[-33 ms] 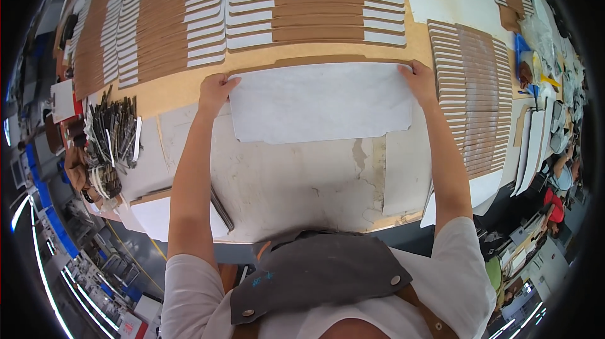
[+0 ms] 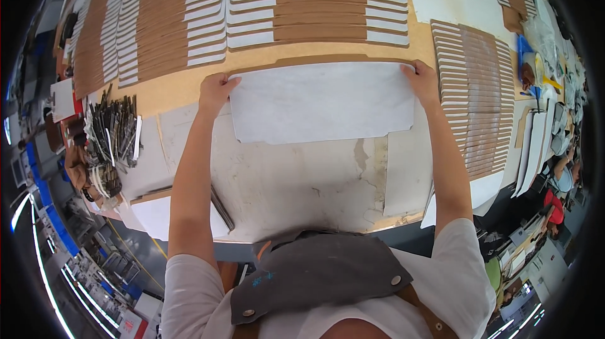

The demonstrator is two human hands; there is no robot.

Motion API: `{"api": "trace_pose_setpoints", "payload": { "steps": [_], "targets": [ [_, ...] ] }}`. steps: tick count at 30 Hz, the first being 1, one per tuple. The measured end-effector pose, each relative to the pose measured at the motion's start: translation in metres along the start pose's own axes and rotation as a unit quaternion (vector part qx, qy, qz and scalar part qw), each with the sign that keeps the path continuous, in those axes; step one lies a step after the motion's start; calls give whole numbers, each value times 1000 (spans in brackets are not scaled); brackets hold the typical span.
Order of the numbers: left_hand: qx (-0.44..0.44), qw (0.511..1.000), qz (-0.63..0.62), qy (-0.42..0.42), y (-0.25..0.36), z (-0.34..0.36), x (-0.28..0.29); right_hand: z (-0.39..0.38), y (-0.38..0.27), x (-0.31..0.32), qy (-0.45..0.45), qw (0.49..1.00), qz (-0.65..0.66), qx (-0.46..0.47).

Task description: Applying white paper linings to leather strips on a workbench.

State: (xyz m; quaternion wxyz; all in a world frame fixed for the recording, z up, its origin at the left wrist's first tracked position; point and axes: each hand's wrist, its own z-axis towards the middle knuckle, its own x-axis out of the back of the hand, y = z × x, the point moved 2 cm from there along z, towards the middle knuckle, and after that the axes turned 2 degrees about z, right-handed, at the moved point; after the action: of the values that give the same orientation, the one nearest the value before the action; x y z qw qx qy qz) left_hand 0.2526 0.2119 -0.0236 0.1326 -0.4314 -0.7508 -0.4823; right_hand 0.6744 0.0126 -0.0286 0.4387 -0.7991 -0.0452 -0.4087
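Observation:
A wide white panel [image 2: 324, 104] with notched lower corners is stretched out in front of me, above the worktable. Along its far edge shows a thin brown strip [image 2: 315, 60]. My left hand [image 2: 216, 91] pinches the panel's far left corner, thumb on the white face. At the far right corner my right hand [image 2: 422, 80] grips it the same way. Both arms reach forward and the fingers behind the panel are hidden. Whether the panel's near edge touches the table I cannot tell.
Overlapping rows of brown-and-white panels [image 2: 319, 5] lie beyond my hands. Another such row [image 2: 482, 99] lies right of my right arm. Dark thin strips [image 2: 113, 128] are bundled at the left. A stained grey board [image 2: 302, 181] covers the near table. People [image 2: 564, 169] are at the far right.

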Motion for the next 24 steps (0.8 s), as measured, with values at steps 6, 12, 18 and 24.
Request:
{"api": "trace_pose_setpoints", "payload": {
  "steps": [6,12,18,24],
  "targets": [
    [-45,996,21,77,-1,-10,-5,-4,-9,-5,53,998,20,10],
    [-172,957,106,207,-45,-79,31,-19,-18,-3,173,960,-104,192],
    [-148,924,289,200,-146,-198,70,-99,-70,-70,5,972,20,233],
    [-178,913,326,167,-179,-237,85,-203,-139,-181,-175,928,69,320]
  ]
}}
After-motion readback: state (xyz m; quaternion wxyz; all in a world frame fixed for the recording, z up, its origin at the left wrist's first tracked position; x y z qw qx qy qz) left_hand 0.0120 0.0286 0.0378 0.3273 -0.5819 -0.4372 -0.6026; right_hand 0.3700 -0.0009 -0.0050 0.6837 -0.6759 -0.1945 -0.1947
